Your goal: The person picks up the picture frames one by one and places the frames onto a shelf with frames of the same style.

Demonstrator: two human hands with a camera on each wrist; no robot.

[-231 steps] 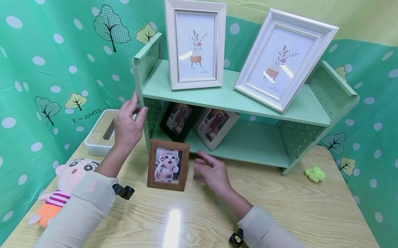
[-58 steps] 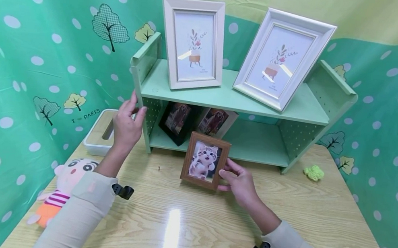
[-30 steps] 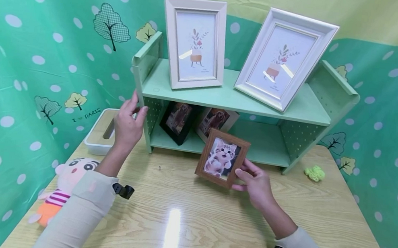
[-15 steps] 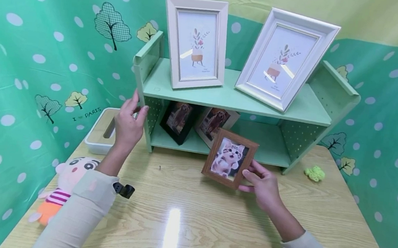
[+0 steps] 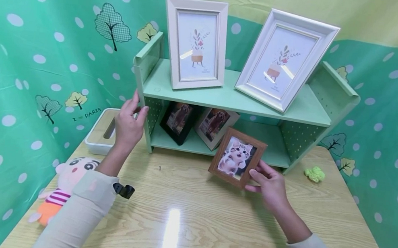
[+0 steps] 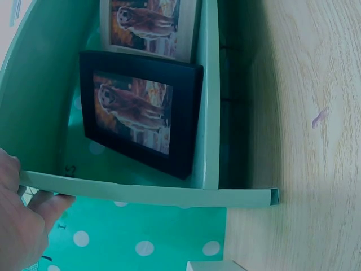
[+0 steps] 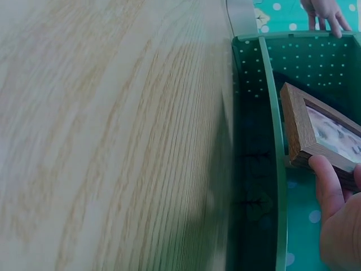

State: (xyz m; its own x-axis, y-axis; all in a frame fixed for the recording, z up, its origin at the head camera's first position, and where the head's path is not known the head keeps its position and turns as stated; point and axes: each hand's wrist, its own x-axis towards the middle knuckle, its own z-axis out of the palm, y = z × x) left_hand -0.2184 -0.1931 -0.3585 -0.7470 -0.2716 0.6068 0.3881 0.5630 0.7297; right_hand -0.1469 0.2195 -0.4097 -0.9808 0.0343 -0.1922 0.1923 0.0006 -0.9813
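Observation:
My right hand (image 5: 273,186) pinches the right side of a brown wooden photo frame (image 5: 237,158) with a kitten picture. The frame tilts in front of the lower tier of a green two-tier shelf (image 5: 228,99), overlapping its front edge in the head view. My left hand (image 5: 128,126) holds the shelf's left side panel (image 6: 124,191) at its edge. On the lower tier lean a black photo frame (image 5: 176,121) and a cream photo frame (image 5: 215,126), both with a dog picture. Part of my right hand is cut off in the right wrist view.
Two larger white photo frames, one upright (image 5: 196,45) and one tilted (image 5: 287,60), stand on the top tier. Left of the shelf sits a white box with a wooden lid (image 5: 101,134). A plush doll (image 5: 65,184) lies nearer; a green crocheted piece (image 5: 314,174) rests at right.
The brown frame stood on the table by the shelf's left end; my right hand took hold of it and has carried it rightward, now tilted. My left hand stays at the side panel.

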